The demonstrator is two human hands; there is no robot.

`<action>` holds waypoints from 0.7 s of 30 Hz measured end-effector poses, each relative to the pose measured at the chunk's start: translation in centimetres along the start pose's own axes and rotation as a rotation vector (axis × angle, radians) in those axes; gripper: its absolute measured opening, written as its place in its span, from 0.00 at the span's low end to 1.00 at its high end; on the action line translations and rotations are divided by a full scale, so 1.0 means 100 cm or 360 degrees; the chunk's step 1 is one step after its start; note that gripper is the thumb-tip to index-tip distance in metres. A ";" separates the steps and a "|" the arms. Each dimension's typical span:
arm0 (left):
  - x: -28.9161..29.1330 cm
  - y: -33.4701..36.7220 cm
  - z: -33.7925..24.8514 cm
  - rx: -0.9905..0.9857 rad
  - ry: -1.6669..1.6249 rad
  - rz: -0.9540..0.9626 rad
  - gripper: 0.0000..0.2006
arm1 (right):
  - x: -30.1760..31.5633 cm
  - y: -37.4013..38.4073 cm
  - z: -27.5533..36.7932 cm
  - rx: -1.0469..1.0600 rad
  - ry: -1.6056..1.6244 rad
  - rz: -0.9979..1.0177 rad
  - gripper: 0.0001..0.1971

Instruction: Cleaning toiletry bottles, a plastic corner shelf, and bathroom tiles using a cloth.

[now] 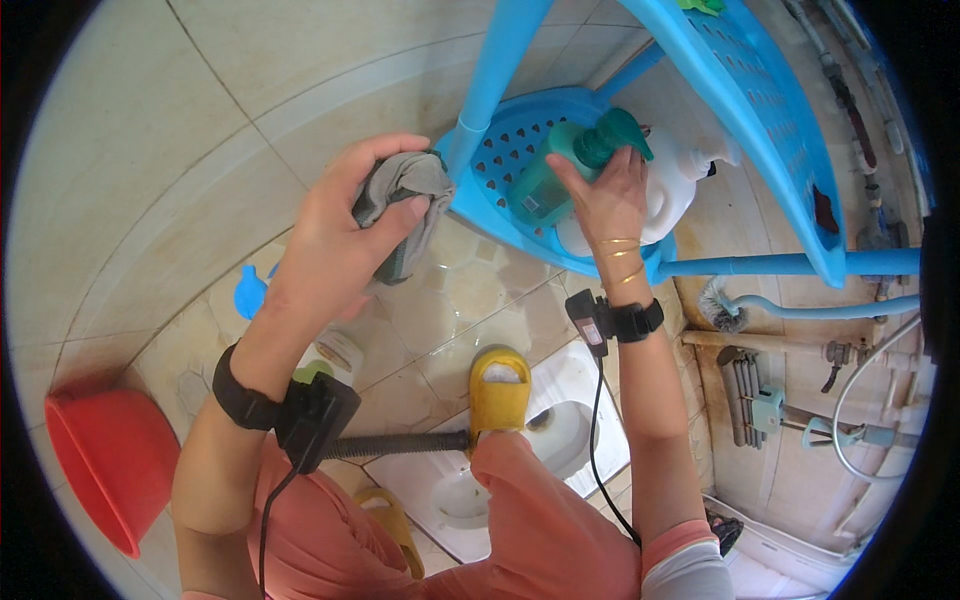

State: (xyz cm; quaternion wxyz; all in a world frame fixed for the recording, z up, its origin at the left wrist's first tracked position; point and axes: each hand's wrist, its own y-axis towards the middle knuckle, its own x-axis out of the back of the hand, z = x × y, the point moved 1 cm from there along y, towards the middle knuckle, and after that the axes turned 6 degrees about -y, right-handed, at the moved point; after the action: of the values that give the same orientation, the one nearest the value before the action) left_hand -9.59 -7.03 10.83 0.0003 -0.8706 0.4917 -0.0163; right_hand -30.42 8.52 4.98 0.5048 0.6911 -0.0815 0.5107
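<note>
Our left hand point(345, 225), mostly closed, grips a bunched cloth point(412, 188) just left of the shelf point(487, 212). Our right hand point(612, 202), half open with the thumb apart, has hold of the green bottle point(543, 185) on the shelf's lower tier. We see a jug point(675, 192) at the shelf's right, a brush point(722, 305) near its right end, and a bucket point(112, 465) well left.

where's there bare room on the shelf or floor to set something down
On the lower blue shelf, a small bare patch lies between its left post and the green pump bottle. The floor tiles are open between that shelf's front edge and the forward yellow slipper. It's crowded on the shelf's right, where bottle, white jug and right hand bunch together.
</note>
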 end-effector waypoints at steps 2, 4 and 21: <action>0.001 0.001 0.001 0.0009 0.0031 -0.0023 0.18 | 0.012 -0.004 -0.001 -0.0156 0.0044 0.0416 0.38; 0.003 0.003 0.007 -0.0035 0.0101 -0.0025 0.18 | 0.022 -0.007 -0.002 -0.0244 0.0043 0.0625 0.37; -0.003 0.004 0.010 -0.0030 0.0107 0.0032 0.18 | 0.022 -0.023 -0.009 -0.0328 -0.0176 0.0537 0.43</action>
State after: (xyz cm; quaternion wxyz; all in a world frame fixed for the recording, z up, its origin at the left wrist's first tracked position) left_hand -10.03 -7.01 9.81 -0.0243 -0.8645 0.5003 -0.0411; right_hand -28.49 11.19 5.25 0.4749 0.6393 -0.2755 0.5384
